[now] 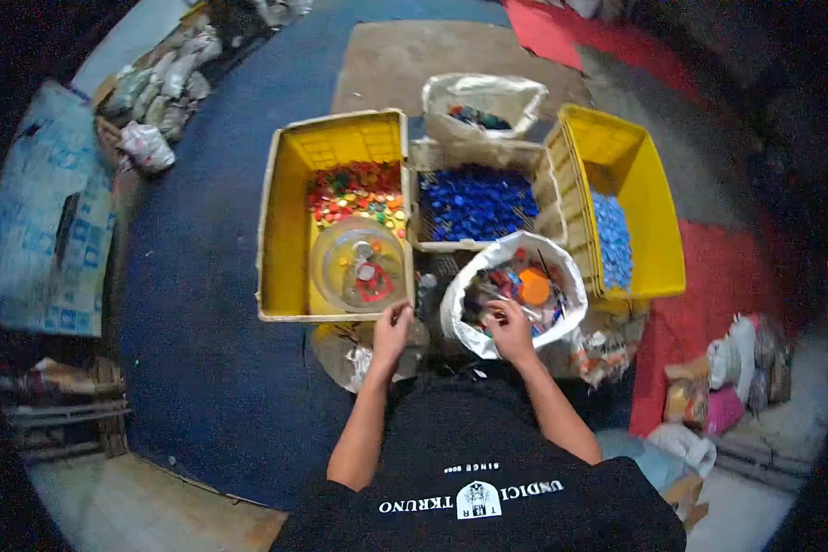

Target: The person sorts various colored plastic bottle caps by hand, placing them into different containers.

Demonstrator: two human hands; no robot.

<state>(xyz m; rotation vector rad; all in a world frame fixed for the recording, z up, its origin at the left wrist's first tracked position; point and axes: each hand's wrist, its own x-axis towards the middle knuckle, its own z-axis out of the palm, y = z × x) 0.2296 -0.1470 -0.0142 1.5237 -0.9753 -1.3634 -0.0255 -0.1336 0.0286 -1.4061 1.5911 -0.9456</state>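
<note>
My left hand [394,326] is by the front right corner of a yellow crate [287,230], its fingers curled together. Whatever they may hold is too small to make out. Over the mouth of a white sack [570,322] is my right hand [509,326], fingers bent and drawn together; I cannot make out anything in them. Mixed bits of plastic fill the sack, among them a round orange lid [534,286]. Inside the yellow crate, a clear round tub [326,281] with a few pieces in it stands in front of red, orange and yellow caps [351,191].
Behind the sack, a pale crate [552,207] holds dark blue caps [477,204]. To the right, another yellow crate [649,221] contains light blue caps [612,241]. A second white sack [435,97] stands at the back. Filled bags [170,78] lie far left.
</note>
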